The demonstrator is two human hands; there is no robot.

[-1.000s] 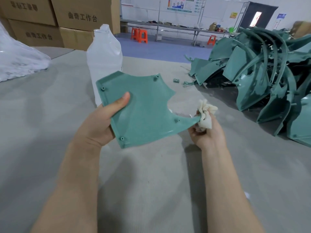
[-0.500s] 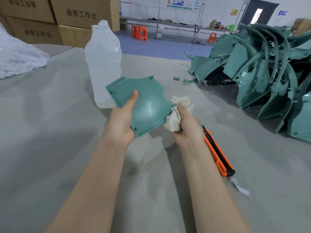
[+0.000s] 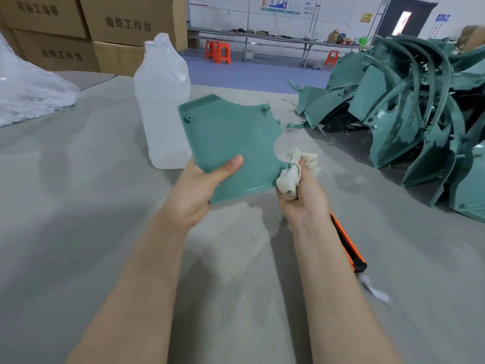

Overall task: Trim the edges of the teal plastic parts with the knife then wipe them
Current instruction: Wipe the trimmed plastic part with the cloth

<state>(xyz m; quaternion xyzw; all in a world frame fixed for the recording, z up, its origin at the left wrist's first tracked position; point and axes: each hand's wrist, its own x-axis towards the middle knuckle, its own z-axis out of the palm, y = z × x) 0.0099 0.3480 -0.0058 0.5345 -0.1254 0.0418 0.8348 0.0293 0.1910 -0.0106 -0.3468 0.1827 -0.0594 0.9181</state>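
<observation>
Grey worktop (image 3: 78,206) fills the view. A big pile (image 3: 409,114) of teal parts sits toward its far right edge, well apart from my hands. A translucent bottle (image 3: 162,101) stands upright mid-worktop, just behind the held part.

The part (image 3: 231,137) is up off the worktop, tilted toward me, inner face with screw bosses showing. My left hand (image 3: 194,190) grips its near left corner, thumb on top; the rest is hidden underneath. My right hand (image 3: 304,198) is at the part's near right tip, fingers (image 3: 301,166) curled tight round a bunched cloth (image 3: 291,174) that touches the edge there. The orange knife (image 3: 346,240) lies on the worktop just past my right wrist; nobody holds it.

Step, I judge: wiping, not trimming.

Handling, my guess: a thin moulded shell, light enough for one hand, stiff across the face but likely springy at the pointed tip. The matte face should give fair grip. Cut edges may be sharp, so pinch the flat near a corner and keep the edge being wiped free. The cloth is soft and slips off unless it is squeezed.
</observation>
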